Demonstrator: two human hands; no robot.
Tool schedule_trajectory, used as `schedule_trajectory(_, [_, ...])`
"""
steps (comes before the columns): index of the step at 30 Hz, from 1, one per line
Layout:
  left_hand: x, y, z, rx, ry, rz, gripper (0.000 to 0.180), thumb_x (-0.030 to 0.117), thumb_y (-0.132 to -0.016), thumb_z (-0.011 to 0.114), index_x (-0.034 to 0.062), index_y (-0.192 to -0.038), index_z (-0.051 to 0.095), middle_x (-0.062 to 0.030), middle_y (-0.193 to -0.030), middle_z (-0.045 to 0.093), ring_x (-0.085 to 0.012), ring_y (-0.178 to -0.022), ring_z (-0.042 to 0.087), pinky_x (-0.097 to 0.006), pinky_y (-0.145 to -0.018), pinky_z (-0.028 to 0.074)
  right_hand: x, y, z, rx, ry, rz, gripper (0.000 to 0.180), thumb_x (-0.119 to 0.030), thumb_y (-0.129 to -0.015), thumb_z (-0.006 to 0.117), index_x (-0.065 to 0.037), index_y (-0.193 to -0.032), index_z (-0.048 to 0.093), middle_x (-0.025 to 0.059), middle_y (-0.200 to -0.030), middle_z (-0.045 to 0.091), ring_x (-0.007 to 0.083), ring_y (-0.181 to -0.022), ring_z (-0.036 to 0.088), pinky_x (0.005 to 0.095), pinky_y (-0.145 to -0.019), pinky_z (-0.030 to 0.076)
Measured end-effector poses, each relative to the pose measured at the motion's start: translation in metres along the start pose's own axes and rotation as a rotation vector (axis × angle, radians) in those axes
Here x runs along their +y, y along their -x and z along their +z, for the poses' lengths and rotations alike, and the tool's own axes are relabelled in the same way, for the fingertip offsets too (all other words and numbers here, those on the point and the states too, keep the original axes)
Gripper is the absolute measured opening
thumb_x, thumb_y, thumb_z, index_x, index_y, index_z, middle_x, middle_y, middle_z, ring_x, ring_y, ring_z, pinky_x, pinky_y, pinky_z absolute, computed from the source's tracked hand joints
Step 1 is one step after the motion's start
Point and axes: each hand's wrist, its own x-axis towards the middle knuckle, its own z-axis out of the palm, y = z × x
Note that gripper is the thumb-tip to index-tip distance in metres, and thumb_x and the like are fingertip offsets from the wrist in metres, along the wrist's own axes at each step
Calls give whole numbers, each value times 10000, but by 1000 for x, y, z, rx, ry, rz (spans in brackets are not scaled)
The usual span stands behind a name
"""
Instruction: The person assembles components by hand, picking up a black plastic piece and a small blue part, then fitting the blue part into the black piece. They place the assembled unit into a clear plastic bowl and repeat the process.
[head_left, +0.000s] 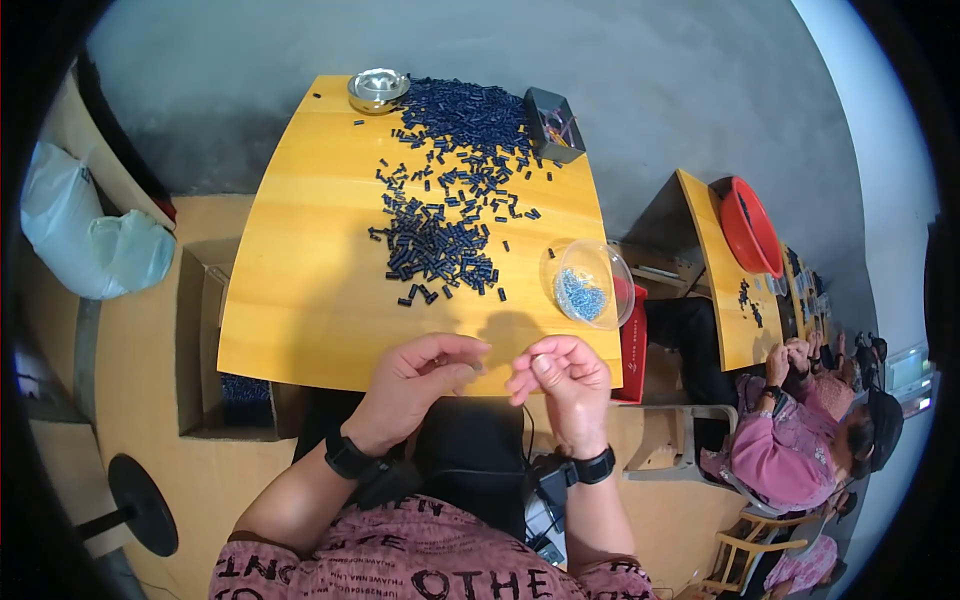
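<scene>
My left hand (425, 380) is above the table's near edge, thumb and fingertips drawn close together. Facing it, my right hand (568, 385) has curled fingers with the thumb pressed against them. Anything in either pinch is too small to make out. Beyond my hands lies a loose pile of short dark tubular pieces (435, 245) on the yellow wooden table (300, 260). A clear plastic bowl (617, 285) stands at the table's right edge, beyond my right hand. It holds many small shiny bluish metal pieces (580, 297).
At the table's far side are a metal bowl (378, 92), a larger dark heap (465, 115) and a grey box (555, 125). An open carton (190, 340) stands left. A red container (633, 350) is below the right edge. Seated people (780, 450) work at right.
</scene>
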Motion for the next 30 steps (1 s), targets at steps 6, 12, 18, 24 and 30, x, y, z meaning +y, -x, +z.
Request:
schedule_trajectory(6, [-5,16,-11,-16,-6,30,184,-15,-921,575,-5,-1093,640,-82,-935,666,-123,-826,608,-253,-734,498,19,9,21,-100,-145,52,111,-55,-935,603,-1,-1032,598,142,-861,687,202,-654,672,284,-532,534])
schedule_trajectory(12, [-13,20,-26,20,337,8,184,10,-936,575,9,-1117,609,-113,-970,678,-154,-831,625,-278,-748,514,25,14,36,-153,-189,89,123,-38,-949,574,16,-1057,599,155,-920,693,205,-707,677,284,-585,546])
schedule_trajectory(18, [-12,22,-29,43,435,13,174,18,-939,580,14,-1109,616,-136,-996,685,-166,-823,637,-297,-766,526,28,17,45,-152,-167,81,114,-39,-938,596,14,-1039,605,150,-922,695,202,-719,674,281,-593,538])
schedule_trajectory(24, [-15,22,-31,72,509,-24,153,19,-935,587,16,-1078,639,-118,-962,682,-169,-820,643,-300,-756,528,35,16,43,-149,-154,56,110,-33,-918,626,9,-1019,610,153,-942,698,200,-743,677,276,-598,531])
schedule_trajectory(30, [-25,21,-36,47,563,-50,135,45,-930,610,19,-1055,653,-92,-910,678,-161,-823,654,-292,-722,534,35,16,47,-130,-174,104,105,-23,-915,624,7,-1015,610,166,-956,696,211,-780,687,289,-616,548])
